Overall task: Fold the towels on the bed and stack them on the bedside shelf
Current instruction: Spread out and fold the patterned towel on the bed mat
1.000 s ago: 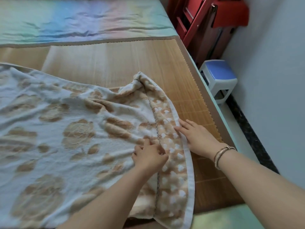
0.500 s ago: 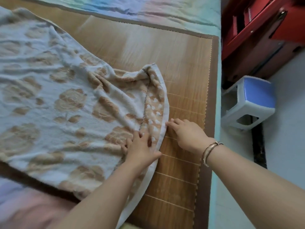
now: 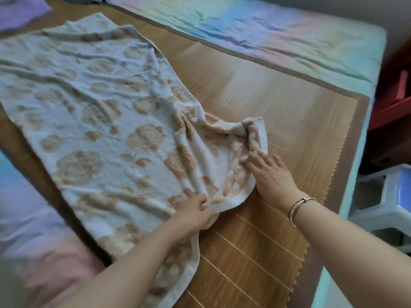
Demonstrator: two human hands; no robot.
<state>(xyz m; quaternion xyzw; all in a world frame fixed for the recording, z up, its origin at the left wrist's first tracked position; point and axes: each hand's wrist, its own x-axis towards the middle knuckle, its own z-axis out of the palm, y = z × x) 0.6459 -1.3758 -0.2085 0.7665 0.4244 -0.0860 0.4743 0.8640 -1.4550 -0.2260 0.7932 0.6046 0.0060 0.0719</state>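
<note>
Towel [image 3: 93,121], white with tan rose print, lies spread on the bamboo mat [image 3: 278,112] that covers the bed; long axis runs diagonally across the mat, far end toward the purple pillow [image 3: 20,12]. Near-right end of the towel is bunched and partly turned over on itself, with wrinkles fanning out from there into the flat part.

Left hand [image 3: 193,213]: grip closed on the towel's white border at the near edge of the bunched end, fingers curled, thumb pinching a fold. Cloth rises slightly from the mat at that pinch. Forearm comes in low from the near side, crossing the towel's near corner.

Right hand [image 3: 270,172]: not gripping; fingers straight and together, palm down, fingertips resting on the bunched corner of the towel, heel of the hand over bare mat just beside the towel edge. Wrist carries a metal bracelet [image 3: 299,206].

Both hands sit on the same end of the towel, near each other, with the curved hem between them.

Beyond the mat's far edge: pastel rainbow sheet [image 3: 255,30]. Off the mat's right side: white and blue plastic stool [image 3: 387,203], red furniture [image 3: 393,103] behind it.
</note>
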